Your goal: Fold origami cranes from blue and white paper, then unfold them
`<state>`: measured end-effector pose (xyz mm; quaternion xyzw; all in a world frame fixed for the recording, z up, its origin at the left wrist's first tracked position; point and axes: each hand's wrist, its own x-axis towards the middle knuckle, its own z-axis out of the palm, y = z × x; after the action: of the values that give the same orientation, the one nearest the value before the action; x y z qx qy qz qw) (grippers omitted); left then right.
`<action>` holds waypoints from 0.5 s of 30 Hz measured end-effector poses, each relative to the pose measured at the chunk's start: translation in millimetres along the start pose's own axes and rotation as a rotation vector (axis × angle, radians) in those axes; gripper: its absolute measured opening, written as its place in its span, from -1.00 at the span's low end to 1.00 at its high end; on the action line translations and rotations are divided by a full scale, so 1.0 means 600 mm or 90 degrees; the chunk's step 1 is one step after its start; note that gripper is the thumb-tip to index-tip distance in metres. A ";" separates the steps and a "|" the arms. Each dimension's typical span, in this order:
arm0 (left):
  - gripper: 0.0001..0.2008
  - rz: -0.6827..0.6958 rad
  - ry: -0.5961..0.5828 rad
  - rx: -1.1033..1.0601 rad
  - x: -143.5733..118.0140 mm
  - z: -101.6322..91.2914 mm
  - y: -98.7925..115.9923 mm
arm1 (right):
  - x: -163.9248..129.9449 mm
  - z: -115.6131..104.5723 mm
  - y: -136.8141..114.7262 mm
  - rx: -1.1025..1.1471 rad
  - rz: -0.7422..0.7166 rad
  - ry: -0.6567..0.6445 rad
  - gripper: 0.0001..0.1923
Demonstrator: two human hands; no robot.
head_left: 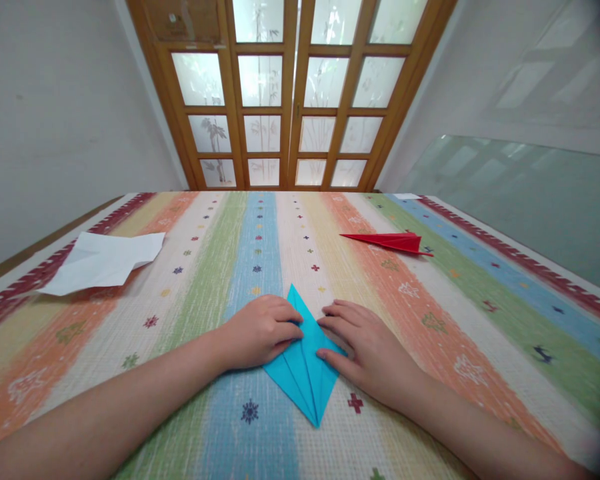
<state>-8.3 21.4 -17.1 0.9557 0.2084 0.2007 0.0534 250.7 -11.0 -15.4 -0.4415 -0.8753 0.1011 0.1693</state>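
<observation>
A bright blue sheet of folded origami paper [307,373] lies on the striped tablecloth in a long kite shape. Its points face away from me and toward me, and creases run to the near tip. My left hand [263,331] holds down its left side, fingers bent with the tips on the paper near the middle crease. On the other side, my right hand [365,340] grips the right corner. The right thumb rests on top and the index fingertip is at the upper right edge. The palms hide parts of both side corners.
A white sheet of paper [105,261] with bent edges lies at the left. To the right rests a red folded paper plane [390,242]. The tablecloth [180,307] covers the table. Beyond it stand wooden doors with glass panes [260,80]; a glass panel [520,193] leans at the right.
</observation>
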 end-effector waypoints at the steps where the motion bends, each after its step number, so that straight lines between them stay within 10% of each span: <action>1: -0.79 0.020 -0.007 -0.003 0.001 0.000 0.003 | 0.000 0.000 -0.001 -0.002 0.006 -0.006 -0.56; 15: -0.75 0.021 -0.035 0.118 0.002 -0.002 0.017 | 0.003 0.015 0.000 0.149 0.120 -0.001 -0.80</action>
<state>-4.0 12.9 -13.9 0.9650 0.2087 0.1555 -0.0329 246.2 -10.0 -23.4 -0.4992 -0.8121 0.2183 0.2086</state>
